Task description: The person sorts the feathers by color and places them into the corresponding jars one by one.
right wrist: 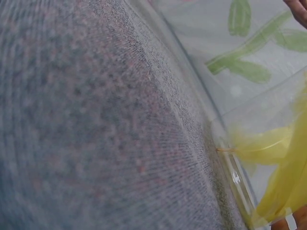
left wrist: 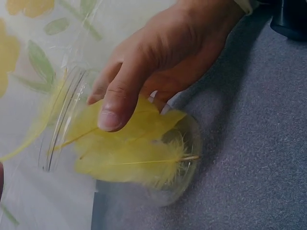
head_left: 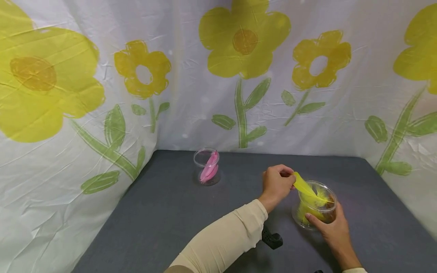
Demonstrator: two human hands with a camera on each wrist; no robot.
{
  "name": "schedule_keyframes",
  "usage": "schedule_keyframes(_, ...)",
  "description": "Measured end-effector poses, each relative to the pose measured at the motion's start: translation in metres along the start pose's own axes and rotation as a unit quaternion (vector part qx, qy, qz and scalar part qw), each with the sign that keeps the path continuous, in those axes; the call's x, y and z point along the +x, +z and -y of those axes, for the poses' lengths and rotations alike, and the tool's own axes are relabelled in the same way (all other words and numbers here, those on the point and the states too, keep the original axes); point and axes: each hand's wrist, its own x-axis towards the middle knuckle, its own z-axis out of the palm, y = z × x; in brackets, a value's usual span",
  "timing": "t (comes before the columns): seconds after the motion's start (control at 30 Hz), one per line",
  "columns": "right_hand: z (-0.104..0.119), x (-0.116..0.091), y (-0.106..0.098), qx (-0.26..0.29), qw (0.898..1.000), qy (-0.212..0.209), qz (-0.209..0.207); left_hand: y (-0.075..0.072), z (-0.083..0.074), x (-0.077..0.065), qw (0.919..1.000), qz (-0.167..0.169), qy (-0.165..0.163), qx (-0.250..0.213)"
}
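My left hand (head_left: 277, 185) pinches a yellow feather (head_left: 302, 185) by one end, and the feather slants down over the mouth of a clear jar (head_left: 308, 226). My right hand (head_left: 336, 231) grips that jar from the right, thumb on the near side. In the left wrist view, several yellow feathers (left wrist: 134, 165) lie inside the jar, behind the right thumb (left wrist: 112, 117). At the left edge there, the held feather (left wrist: 41, 127) reaches past the rim. The right wrist view catches part of the jar and yellow feathers (right wrist: 266, 148) through its wall.
A second clear jar (head_left: 216, 182) with pink feathers (head_left: 209, 170) stands toward the back left of the dark grey table (head_left: 164, 212). A black object (head_left: 272, 239) shows beside the left sleeve. A white curtain (head_left: 191, 125) with yellow flowers surrounds the table.
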Motion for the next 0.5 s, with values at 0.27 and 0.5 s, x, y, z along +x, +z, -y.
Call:
schedule_keyframes(0.27,0.001,0.000,0.000,0.004,1.000,0.011,-0.002,0.002,0.000,-0.001,0.9998,0.001,0.011,0.019)
schedule_keyframes(0.5,0.000,0.000,-0.001,0.007,1.000,0.014,0.003,0.011,-0.002,-0.006,0.9969,0.014,0.023,0.074)
